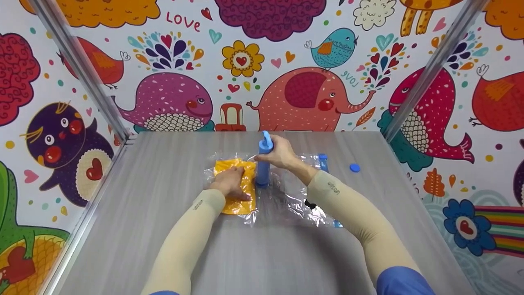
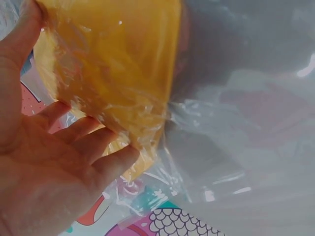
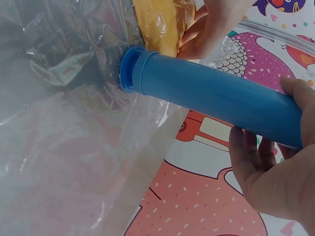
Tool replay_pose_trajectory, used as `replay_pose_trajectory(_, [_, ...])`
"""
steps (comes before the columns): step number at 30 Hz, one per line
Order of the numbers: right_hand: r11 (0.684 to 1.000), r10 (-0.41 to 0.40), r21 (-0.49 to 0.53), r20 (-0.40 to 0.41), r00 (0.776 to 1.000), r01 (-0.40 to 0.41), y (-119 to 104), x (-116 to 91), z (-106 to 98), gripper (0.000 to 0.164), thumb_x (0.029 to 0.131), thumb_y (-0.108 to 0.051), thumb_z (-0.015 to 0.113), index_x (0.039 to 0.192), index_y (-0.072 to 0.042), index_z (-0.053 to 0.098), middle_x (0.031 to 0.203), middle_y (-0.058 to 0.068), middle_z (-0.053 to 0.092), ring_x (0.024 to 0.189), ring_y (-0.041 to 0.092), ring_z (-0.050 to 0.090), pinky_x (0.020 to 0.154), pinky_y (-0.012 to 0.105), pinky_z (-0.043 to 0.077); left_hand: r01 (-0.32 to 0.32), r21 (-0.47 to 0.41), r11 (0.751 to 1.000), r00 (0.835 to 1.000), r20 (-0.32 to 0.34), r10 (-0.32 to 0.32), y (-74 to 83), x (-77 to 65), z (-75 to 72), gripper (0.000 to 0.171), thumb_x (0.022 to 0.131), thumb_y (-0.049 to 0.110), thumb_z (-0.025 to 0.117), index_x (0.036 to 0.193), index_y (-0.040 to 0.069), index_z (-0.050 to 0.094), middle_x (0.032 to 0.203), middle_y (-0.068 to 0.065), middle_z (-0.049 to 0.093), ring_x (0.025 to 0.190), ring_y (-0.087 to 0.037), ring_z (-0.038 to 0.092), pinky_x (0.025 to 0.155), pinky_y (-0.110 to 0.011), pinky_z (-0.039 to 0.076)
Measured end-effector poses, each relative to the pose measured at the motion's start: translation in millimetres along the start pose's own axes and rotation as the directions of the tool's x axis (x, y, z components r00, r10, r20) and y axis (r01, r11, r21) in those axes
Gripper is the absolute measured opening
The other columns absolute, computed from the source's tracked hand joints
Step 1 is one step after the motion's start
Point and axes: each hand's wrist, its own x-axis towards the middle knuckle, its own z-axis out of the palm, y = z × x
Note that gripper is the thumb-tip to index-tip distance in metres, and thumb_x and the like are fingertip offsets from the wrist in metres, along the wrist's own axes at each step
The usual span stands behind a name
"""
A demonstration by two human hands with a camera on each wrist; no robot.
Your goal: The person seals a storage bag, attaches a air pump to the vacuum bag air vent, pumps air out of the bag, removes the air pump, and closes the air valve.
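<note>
A blue hand pump (image 1: 263, 170) stands upright on a clear plastic bag (image 1: 290, 200). My right hand (image 1: 282, 151) grips the upper part of its barrel, thumb on one side and fingers round the other, just below the blue handle (image 1: 266, 139). In the right wrist view the flared foot of the pump meets the bag's film. Inside the bag's left part lies a folded yellow item (image 1: 236, 205). My left hand (image 1: 229, 182) rests on it with fingers spread; in the left wrist view the fingertips (image 2: 129, 152) press against the film over the yellow.
A blue round cap (image 1: 355, 167) lies on the grey table (image 1: 163, 246) to the right of the bag. Blue pieces (image 1: 323, 163) sit along the bag's right edge. Metal posts (image 1: 82, 73) and cartoon-printed walls enclose the table.
</note>
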Motion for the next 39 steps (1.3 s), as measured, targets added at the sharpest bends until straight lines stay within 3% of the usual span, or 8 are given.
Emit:
replay_pose_trajectory(5, [0.997,0.019,0.08,0.001,1.0,-0.019,1.6,-0.4,0.2,0.083,0.087,-0.017,0.097,0.158,-0.007,0.055,0.157,0.02,0.065,0.15,0.041,0.063,0.129,0.057,0.051,-0.001,-0.001,1.0,1.0,-0.003,0.001,-0.2,0.0,-0.1,0.107,0.087,0.053,0.096,0.172,0.015,0.043,0.18,-0.019,0.041,0.165,-0.046,0.044,0.138,-0.068,0.034])
replay_pose_trajectory(14, [0.975,-0.001,0.221,0.041,0.999,-0.008,3.5,-0.2,0.7,0.075,0.083,-0.002,0.095,0.15,-0.003,0.064,0.144,0.024,0.074,0.139,0.04,0.069,0.125,0.055,0.055,-0.008,-0.007,1.0,1.0,-0.018,0.008,0.4,0.1,0.7,0.106,0.085,0.052,0.098,0.169,0.014,0.046,0.179,-0.019,0.044,0.163,-0.046,0.047,0.137,-0.067,0.036])
replay_pose_trajectory(25, [0.985,0.024,0.172,0.04,0.999,-0.03,2.3,-3.2,3.1,0.068,0.085,-0.021,0.099,0.143,-0.009,0.067,0.138,0.018,0.077,0.133,0.037,0.073,0.119,0.052,0.06,-0.018,0.008,1.0,1.0,-0.021,0.018,-0.3,0.0,1.3,0.105,0.087,0.052,0.096,0.17,0.014,0.044,0.179,-0.018,0.044,0.164,-0.045,0.046,0.138,-0.067,0.035])
replay_pose_trajectory(33, [0.993,0.022,0.114,0.023,0.999,-0.025,0.3,-2.6,-1.1,0.064,0.088,-0.009,0.091,0.147,0.0,0.066,0.142,0.023,0.076,0.132,0.04,0.075,0.119,0.054,0.06,-0.009,-0.006,1.0,1.0,-0.012,0.008,1.9,-3.7,-2.1,0.106,0.086,0.054,0.096,0.17,0.015,0.045,0.179,-0.019,0.043,0.164,-0.045,0.045,0.137,-0.07,0.033])
replay_pose_trajectory(36, [0.995,0.027,0.094,0.017,0.999,-0.029,-0.7,-2.3,-1.2,0.067,0.087,-0.008,0.089,0.149,0.002,0.064,0.145,0.024,0.074,0.136,0.04,0.072,0.122,0.054,0.058,0.0,-0.023,1.0,1.0,-0.006,0.0,2.1,-4.6,-2.4,0.106,0.087,0.053,0.096,0.171,0.016,0.044,0.181,-0.019,0.041,0.166,-0.045,0.043,0.138,-0.069,0.032])
replay_pose_trajectory(39, [0.996,0.043,0.074,0.011,0.999,-0.044,0.0,-3.6,1.9,0.077,0.086,-0.019,0.095,0.152,0.001,0.061,0.149,0.023,0.072,0.14,0.04,0.07,0.123,0.053,0.057,-0.01,-0.002,1.0,1.0,-0.008,0.01,1.7,-4.1,-0.6,0.107,0.085,0.054,0.097,0.17,0.016,0.044,0.18,-0.019,0.042,0.164,-0.045,0.046,0.136,-0.069,0.036])
